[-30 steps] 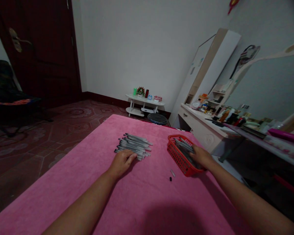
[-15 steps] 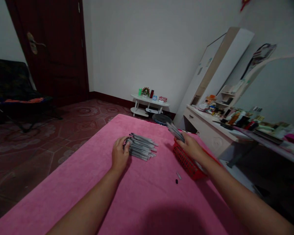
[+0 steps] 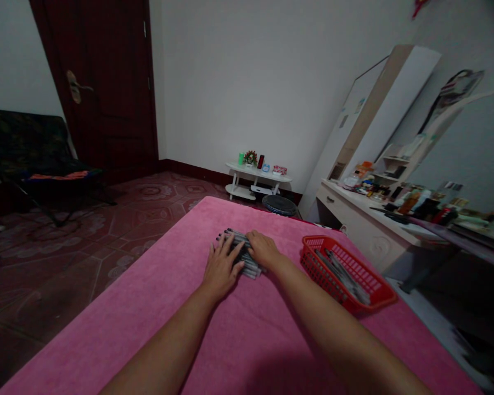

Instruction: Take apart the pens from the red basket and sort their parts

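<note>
Having just brought right hand [image 3: 263,249] across from red basket [image 3: 313,239], leaving some contents inside, now working both-handed on pens [image 3: 251,269] lying on pink cloth [image 3: 148,318]. Cupping right over their right side, unable to tell whether gripping; resting left hand [image 3: 223,265] on top, fingers spread, unclenched. Finding no legible brand or lettering, even on dresser bottles [image 3: 409,203].
</note>
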`<state>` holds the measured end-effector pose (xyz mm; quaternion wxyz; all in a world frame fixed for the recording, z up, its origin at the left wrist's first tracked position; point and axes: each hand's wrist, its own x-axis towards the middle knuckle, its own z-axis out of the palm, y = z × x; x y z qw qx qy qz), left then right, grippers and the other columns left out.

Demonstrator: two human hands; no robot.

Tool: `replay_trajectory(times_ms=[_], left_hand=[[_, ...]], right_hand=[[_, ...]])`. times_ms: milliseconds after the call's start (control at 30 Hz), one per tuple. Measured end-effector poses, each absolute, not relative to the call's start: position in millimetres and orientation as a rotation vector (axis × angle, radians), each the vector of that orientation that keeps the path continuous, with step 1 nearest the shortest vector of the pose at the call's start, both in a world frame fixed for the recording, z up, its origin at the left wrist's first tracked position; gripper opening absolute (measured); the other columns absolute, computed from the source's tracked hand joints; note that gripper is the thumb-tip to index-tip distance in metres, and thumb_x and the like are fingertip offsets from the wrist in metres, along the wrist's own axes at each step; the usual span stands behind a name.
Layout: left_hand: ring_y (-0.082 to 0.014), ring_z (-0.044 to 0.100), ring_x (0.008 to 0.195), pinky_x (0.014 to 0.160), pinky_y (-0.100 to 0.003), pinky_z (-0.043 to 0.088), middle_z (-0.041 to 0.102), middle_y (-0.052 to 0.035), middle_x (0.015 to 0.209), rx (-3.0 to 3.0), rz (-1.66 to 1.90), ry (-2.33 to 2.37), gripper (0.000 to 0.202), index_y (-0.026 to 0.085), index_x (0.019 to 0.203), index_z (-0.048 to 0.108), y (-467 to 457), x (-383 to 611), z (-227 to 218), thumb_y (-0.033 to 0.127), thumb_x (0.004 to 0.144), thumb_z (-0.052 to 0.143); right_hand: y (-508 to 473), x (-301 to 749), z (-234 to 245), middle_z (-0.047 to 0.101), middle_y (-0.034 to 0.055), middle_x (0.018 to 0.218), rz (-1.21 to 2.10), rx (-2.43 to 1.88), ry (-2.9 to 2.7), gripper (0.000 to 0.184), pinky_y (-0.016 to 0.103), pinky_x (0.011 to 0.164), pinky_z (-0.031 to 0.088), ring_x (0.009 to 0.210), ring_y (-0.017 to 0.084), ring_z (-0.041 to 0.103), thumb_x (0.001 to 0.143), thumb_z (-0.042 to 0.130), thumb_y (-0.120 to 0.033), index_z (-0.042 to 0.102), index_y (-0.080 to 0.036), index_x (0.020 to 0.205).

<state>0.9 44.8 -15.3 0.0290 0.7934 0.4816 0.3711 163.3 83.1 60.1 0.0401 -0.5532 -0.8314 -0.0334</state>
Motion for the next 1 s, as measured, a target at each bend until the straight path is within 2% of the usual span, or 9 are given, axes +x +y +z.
replay_trajectory(times_ms=[167,267,367,533,633,733,833,1000], left_hand=[[-0.0337,0.017,0.143,0.110,-0.064,0.017,0.028,-0.0089,0.154,2.469,1.068,1.525,0.052,0.030,0.140,0.041,47,2,-22,0.038,0.090,0.050],[-0.0342,0.017,0.143,0.110,-0.063,0.018,0.027,-0.0104,0.154,2.484,1.058,1.537,0.055,0.028,0.142,0.040,47,3,-24,0.038,0.089,0.051],[-0.0346,0.015,0.143,0.111,-0.063,0.016,0.026,-0.0099,0.155,2.533,1.025,1.510,0.058,0.029,0.143,0.038,45,4,-24,0.038,0.087,0.054],[-0.0349,0.017,0.143,0.111,-0.063,0.017,0.027,-0.0107,0.155,2.542,1.006,1.482,0.059,0.028,0.142,0.040,43,5,-23,0.037,0.086,0.057],[-0.0337,0.024,0.141,0.111,-0.061,0.022,0.033,-0.0135,0.151,2.466,1.108,1.456,0.051,0.024,0.137,0.047,45,4,-24,0.035,0.088,0.054],[-0.0291,0.036,0.135,0.111,-0.052,0.030,0.042,-0.0141,0.144,2.335,1.281,1.419,0.042,0.020,0.130,0.054,48,3,-24,0.032,0.090,0.049],[-0.0256,0.044,0.128,0.110,-0.046,0.036,0.049,-0.0132,0.136,2.218,1.431,1.391,0.036,0.018,0.123,0.058,49,0,-23,0.029,0.091,0.046],[-0.0257,0.049,0.121,0.106,-0.047,0.039,0.055,-0.0120,0.128,2.167,1.569,1.371,0.031,0.018,0.116,0.062,47,-4,-19,0.025,0.090,0.046]], right_hand=[[86,173,58,0.058,0.0119,0.118,-0.069,-1.628,-2.576,0.048,0.032,0.088,0.040,0.107,0.024,0.054,0.084,0.061,-0.040,0.052,-0.018,0.126],[83,179,51,0.056,0.0118,0.122,-0.060,-1.614,-2.569,0.055,0.034,0.092,0.038,0.111,0.024,0.051,0.086,0.059,-0.043,0.046,-0.021,0.135],[76,182,45,0.053,0.0125,0.129,-0.055,-1.561,-2.527,0.054,0.035,0.097,0.035,0.117,0.024,0.047,0.091,0.052,-0.043,0.043,-0.020,0.139],[58,196,33,0.054,0.0112,0.129,-0.017,-1.499,-2.183,0.042,0.036,0.102,0.033,0.119,0.023,0.047,0.093,0.047,-0.038,0.052,-0.019,0.130],[44,209,21,0.061,0.0113,0.114,0.054,-1.519,-1.851,0.029,0.036,0.096,0.040,0.108,0.023,0.054,0.091,0.045,-0.029,0.061,-0.018,0.114],[32,219,7,0.064,0.0110,0.104,0.144,-1.503,-1.698,0.023,0.033,0.088,0.046,0.098,0.023,0.058,0.087,0.048,-0.023,0.063,-0.017,0.103],[27,220,-1,0.065,0.0114,0.100,0.166,-1.508,-1.656,0.023,0.031,0.081,0.048,0.089,0.022,0.061,0.085,0.051,-0.025,0.064,-0.015,0.101],[25,212,-3,0.065,0.0072,0.094,0.150,-1.498,-1.603,0.027,0.029,0.073,0.048,0.079,0.019,0.061,0.082,0.058,-0.030,0.066,-0.017,0.104]])
